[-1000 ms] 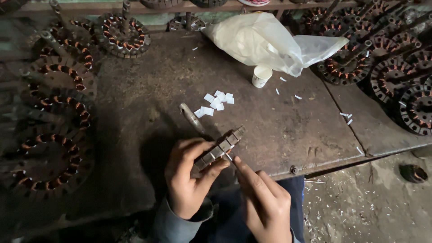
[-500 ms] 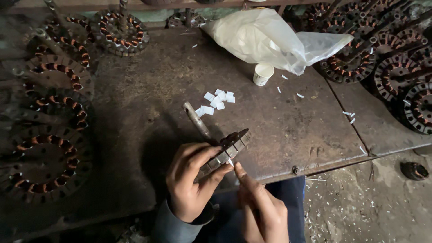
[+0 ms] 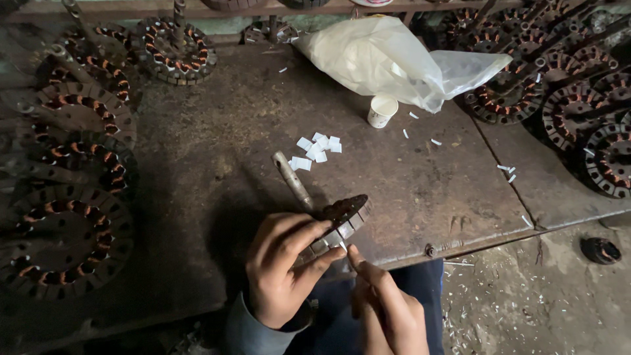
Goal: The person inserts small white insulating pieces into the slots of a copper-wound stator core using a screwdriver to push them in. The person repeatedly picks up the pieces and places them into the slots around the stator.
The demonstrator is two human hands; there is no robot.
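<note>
Since the frame half a second before, the right hand (image 3: 388, 309) had slid a little lower and nearer the body, its forefinger now stretched up to the lower rim of the stator core (image 3: 338, 223), while the left hand (image 3: 282, 269) had barely shifted. The core, a dark slotted metal disc, was held on edge at the front of the worn metal table (image 3: 420, 190), just above the person's lap. The left hand's fingers were wrapped round its lower part, thumb on the near face, gripping it firmly. The right hand's fingers were drawn together behind the extended forefinger; they seemed to pinch a small white slip at the tip, but the dim view left that uncertain.

Just behind the core a short metal shaft (image 3: 293, 179) lay flat on the table, slanting away to the left. Beyond it sat a small heap of white paper slips (image 3: 317, 148), with a few stray slips scattered further right. A small white cup (image 3: 382, 110) stood upright near the edge of a crumpled translucent plastic bag (image 3: 394, 62) at the back of the table. Wound stators (image 3: 72, 158) with copper coils were piled along the left side, and more of them (image 3: 578, 98) crowded the right. On the littered ground at the right, well apart from the hands, lay a small dark round part (image 3: 600, 250).
</note>
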